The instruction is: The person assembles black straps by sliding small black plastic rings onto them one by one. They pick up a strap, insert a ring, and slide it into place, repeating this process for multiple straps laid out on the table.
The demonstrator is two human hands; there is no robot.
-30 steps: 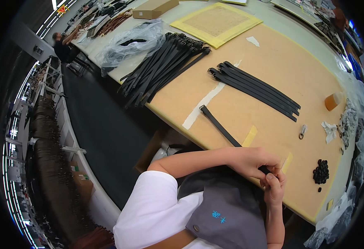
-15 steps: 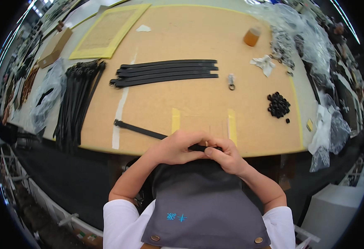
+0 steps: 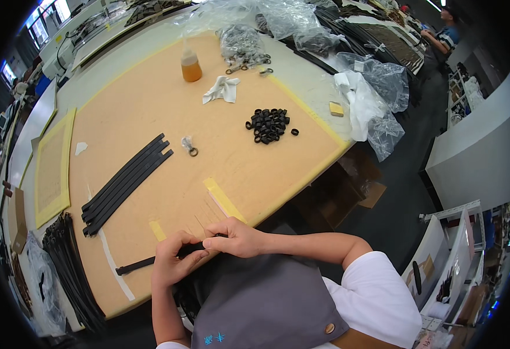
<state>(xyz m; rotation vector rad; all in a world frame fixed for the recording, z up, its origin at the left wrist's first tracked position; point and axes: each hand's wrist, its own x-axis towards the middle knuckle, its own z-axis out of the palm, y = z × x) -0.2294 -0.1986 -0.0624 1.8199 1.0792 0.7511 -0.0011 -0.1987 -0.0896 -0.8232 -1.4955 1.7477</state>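
Observation:
A black belt strap (image 3: 136, 266) runs across the table's front edge, its far end lying flat at the left. My left hand (image 3: 175, 256) is closed around its middle, thumb and fingers bent over it. Close beside, my right hand (image 3: 235, 238) pinches the strap near its other end, which my fingers partly hide. Beyond my hands, several black straps (image 3: 128, 183) lie side by side. A heap of small black belt loops (image 3: 269, 125) sits farther right, with one loop apart from it.
Hanging over the left edge is a bundle of black straps (image 3: 71, 267). A bottle of amber liquid (image 3: 190, 65), a crumpled white cloth (image 3: 221, 90) and a metal ring (image 3: 193, 152) lie on the table. Plastic bags (image 3: 383, 131) cover the right edge. A person (image 3: 443, 38) is far off right.
My view has swung to the right, so the table appears turned and more of the right side shows. Both hands still hold the strap at the table edge.

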